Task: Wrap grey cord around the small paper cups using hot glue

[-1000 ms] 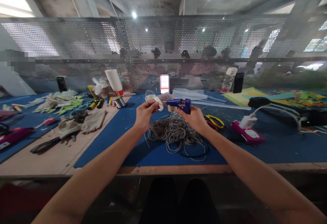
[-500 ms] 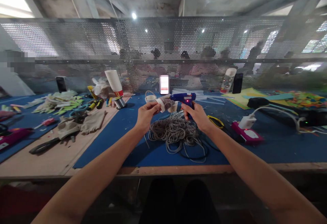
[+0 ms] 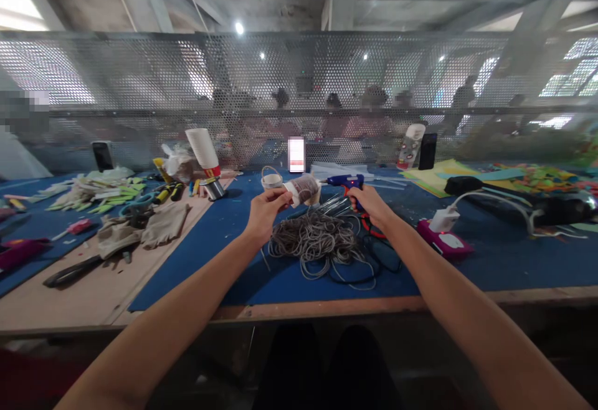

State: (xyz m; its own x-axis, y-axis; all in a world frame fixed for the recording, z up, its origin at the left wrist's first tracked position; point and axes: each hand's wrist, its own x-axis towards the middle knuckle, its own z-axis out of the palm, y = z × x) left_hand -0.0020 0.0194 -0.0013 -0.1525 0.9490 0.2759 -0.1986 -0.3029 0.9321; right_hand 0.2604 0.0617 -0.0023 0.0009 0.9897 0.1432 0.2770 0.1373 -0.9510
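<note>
while left fingers (image 3: pixel 282 196) pinch one end, the cup (image 3: pixel 304 189) juts rightward

A tilted white cup (image 3: pixel 304 189), banded grey-brown, is held just beside a roughly level blue glue gun (image 3: pixel 346 181).

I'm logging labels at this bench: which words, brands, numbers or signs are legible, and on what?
No text is legible.
Cup in the left hand: markings too blurred.
Glue gun in the right hand: label too small.
Lit phone: screen blurred.
Tilted cup stack: marks on its red band too small.
</note>
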